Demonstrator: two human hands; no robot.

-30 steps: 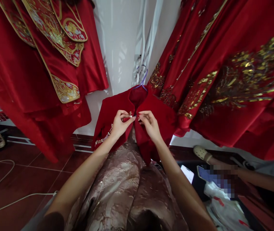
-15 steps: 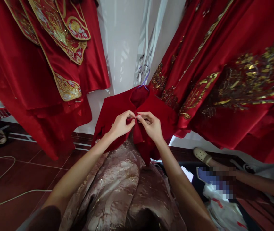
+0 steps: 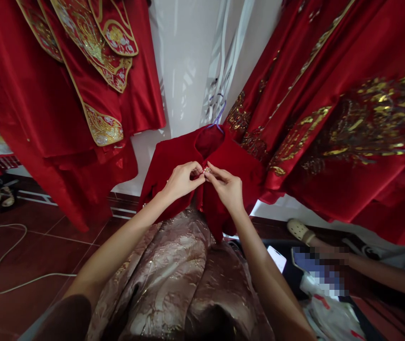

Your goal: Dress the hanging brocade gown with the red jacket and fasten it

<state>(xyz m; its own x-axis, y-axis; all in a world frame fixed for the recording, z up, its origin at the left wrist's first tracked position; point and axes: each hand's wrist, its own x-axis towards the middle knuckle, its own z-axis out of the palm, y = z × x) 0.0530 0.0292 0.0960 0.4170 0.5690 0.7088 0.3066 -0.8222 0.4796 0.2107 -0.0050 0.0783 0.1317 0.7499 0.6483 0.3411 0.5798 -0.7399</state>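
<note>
A red jacket [image 3: 174, 154] hangs on a purple hanger [image 3: 218, 121] straight in front of me. At its front opening, just below the collar, both hands meet with their fingertips nearly touching. My left hand [image 3: 181, 181] is closed in a pinch on the jacket's front edge. Between the thumb and finger of my right hand [image 3: 228, 187] is a small ornate button [image 3: 207, 170] that looks pearly. Whether a loop passes around it is too small to tell. Below the jacket, a shiny brownish-pink garment [image 3: 174, 265] with glittering threads spreads down towards me.
Red embroidered gowns hang at left [image 3: 141, 94] and right [image 3: 323, 184]. A cable [image 3: 24, 286] crosses the tiled floor. At lower right are a white phone [image 3: 276, 258], a plastic bag [image 3: 333, 315] and another person's leg in a cream clog [image 3: 300, 231].
The red fabric flap that hung beneath my right hand now lies flatter against the jacket front. More of the button shows at my right fingertips. The view has shifted slightly.
</note>
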